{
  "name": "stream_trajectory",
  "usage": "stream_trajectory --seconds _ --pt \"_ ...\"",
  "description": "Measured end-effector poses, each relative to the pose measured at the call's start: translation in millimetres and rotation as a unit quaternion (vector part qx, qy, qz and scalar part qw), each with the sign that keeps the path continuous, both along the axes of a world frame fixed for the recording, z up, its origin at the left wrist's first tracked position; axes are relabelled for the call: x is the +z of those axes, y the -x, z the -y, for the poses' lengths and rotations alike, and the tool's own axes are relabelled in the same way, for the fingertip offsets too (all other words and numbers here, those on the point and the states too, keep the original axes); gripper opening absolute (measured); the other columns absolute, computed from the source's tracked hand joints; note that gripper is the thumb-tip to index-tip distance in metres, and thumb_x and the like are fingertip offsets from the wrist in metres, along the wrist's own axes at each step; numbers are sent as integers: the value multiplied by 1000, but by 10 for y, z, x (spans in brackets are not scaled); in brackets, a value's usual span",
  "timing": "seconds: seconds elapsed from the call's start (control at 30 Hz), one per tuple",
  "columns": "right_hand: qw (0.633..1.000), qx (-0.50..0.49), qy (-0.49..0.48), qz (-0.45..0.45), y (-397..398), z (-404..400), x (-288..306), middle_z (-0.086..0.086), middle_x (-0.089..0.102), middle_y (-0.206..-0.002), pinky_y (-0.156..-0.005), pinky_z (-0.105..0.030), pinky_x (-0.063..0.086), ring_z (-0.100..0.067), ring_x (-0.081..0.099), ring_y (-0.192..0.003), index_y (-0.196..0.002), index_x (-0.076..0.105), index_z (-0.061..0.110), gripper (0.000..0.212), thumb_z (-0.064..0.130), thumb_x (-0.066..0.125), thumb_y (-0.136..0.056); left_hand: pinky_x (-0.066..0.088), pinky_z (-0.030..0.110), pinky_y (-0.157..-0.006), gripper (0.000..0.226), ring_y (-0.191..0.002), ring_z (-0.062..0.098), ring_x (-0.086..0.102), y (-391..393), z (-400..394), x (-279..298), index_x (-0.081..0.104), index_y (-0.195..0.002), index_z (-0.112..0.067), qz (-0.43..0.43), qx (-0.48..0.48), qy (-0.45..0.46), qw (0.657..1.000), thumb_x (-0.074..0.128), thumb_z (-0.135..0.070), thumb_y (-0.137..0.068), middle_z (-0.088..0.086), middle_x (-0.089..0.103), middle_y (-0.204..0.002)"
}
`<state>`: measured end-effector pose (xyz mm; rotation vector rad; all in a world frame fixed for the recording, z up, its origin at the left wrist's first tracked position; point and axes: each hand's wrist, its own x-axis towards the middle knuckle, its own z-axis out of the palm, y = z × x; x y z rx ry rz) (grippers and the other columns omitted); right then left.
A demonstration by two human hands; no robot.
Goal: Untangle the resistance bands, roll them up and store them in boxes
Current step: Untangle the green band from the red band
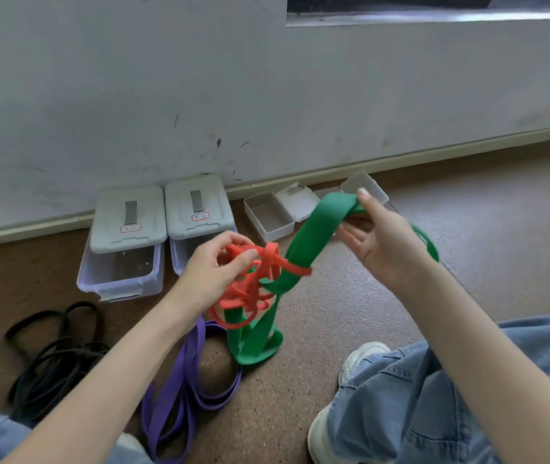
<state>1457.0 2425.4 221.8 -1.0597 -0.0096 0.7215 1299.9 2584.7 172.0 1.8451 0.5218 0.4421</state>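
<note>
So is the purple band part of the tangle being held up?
No, the purple band lies on the floor, while the hands lift only the red band and green band.

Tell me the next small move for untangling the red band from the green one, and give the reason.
Probably draw the wide green band up and away with the right hand while the left hand keeps its grip on the red band. The red one loops around the green at mid-height, so pulling them apart should show which loop to slip off.
</note>
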Motion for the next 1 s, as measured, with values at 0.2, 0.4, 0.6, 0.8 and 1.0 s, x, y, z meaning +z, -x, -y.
stream_trajectory --seconds 0.2,0.4,0.6,0.8,1.0 --pt "980 187 71 14 165 -108 -174 -17 60 -123 -81 -31 56 -28 69 -95 -127 46 0 73 41 70 -71 55 26 -76 11 -71 4 63 6 6 479 67 -73 -27 173 -54 267 946 60 -22 -79 -7 65 -71" --pt "952 301 60 10 299 -145 -191 -17 66 -114 -67 -24 56 -26 70 -86 -123 51 3 61 37 69 -76 56 39 -79 2 -84 13 59 22 79 536 63 -81 -25 177 -76 315 930 61 -23 -82 -3 62 -76" --pt "966 250 56 29 233 -133 -165 -14 69 -84 -58 -24 57 -19 67 -62 -105 50 -4 27 6 63 -83 56 41 -81 22 -94 24 68 44 -73 357 57 -103 -17 30 -9 263 964 64 -20 -83 14 66 -110" --pt "973 215 53 71 187 -120 -116 -16 48 -85 -53 -22 44 -15 52 -64 -104 47 6 16 2 49 -88 50 25 -81 21 -100 18 63 58 -6 314 63 -98 -23 -87 35 -1 996 65 -38 -83 0 67 -104" --pt "958 251 55 126 237 -107 -109 -16 62 -97 -71 -27 52 -19 61 -81 -117 54 -4 28 8 51 -93 57 26 -77 19 -84 14 69 -20 297 377 66 -92 -1 -30 -49 239 969 63 -19 -84 9 72 -89"
